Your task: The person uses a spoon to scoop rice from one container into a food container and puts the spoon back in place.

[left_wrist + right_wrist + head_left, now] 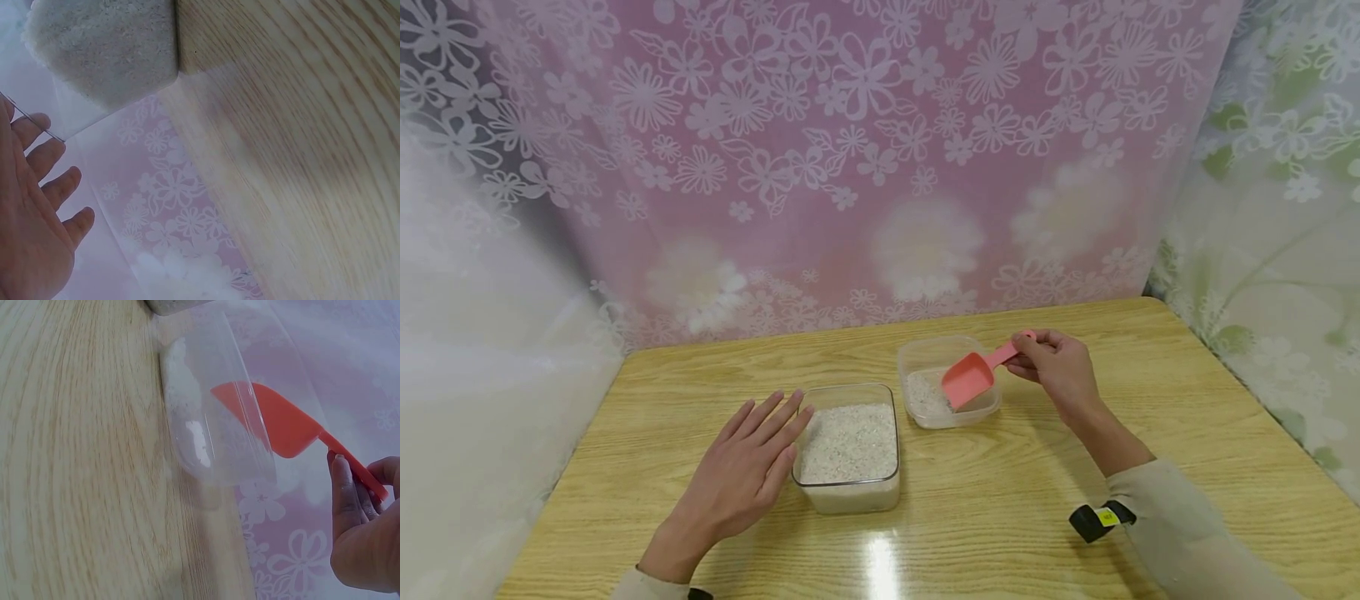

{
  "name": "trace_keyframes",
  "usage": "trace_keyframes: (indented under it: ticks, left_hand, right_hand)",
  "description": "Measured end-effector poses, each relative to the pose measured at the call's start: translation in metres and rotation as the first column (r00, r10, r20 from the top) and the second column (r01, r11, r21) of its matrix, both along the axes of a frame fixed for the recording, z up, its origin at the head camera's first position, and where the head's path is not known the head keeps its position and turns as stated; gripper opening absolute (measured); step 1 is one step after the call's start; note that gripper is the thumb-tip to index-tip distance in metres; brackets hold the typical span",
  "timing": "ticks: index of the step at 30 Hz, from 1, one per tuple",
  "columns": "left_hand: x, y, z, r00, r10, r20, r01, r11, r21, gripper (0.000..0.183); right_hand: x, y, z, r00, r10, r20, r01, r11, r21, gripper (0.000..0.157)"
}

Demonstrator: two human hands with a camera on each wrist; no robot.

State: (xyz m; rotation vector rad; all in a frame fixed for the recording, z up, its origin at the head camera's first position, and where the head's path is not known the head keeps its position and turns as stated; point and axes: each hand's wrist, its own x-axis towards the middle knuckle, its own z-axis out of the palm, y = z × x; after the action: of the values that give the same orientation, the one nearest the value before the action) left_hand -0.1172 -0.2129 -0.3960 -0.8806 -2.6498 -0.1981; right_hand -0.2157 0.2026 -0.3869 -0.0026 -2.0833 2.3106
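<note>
My right hand [1063, 367] grips the handle of a coral-pink scoop [967, 379], whose blade tilts down into a clear plastic container [912, 350]. Some white rice [927, 393] covers the left part of that container's bottom. In the right wrist view the scoop [281, 422] reaches over the container's rim, and its tip shows through the clear wall. To the left stands a square glass container [857, 497] filled well up with rice [850, 442]. My left hand [741, 467] lies along its left side with straight fingers, the fingertips at the rim.
Both containers stand on a wood-grain table [1000, 517]. A pink flowered curtain [850, 167] hangs behind the far edge, with pale sheets at both sides. A black strap [1092, 523] with a yellow label hangs at the right sleeve [1180, 517].
</note>
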Motion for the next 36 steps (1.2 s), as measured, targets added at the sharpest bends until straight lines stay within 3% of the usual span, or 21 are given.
trace_keyframes:
  ticks: [12,36]
  left_hand:
    - [-0.003,-0.002,0.000,0.999,-0.012,0.038,0.012,1.000,0.000,0.047]
    - [-0.012,-0.008,0.003,0.997,-0.071,0.006,0.071,0.996,-0.044,0.047]
  right_hand:
    - [0.001,0.002,0.000,1.000,-0.004,-0.004,0.004,1.000,-0.003,0.039]
    - [0.008,0.004,0.011,0.995,-0.019,-0.098,0.011,0.997,-0.083,0.032]
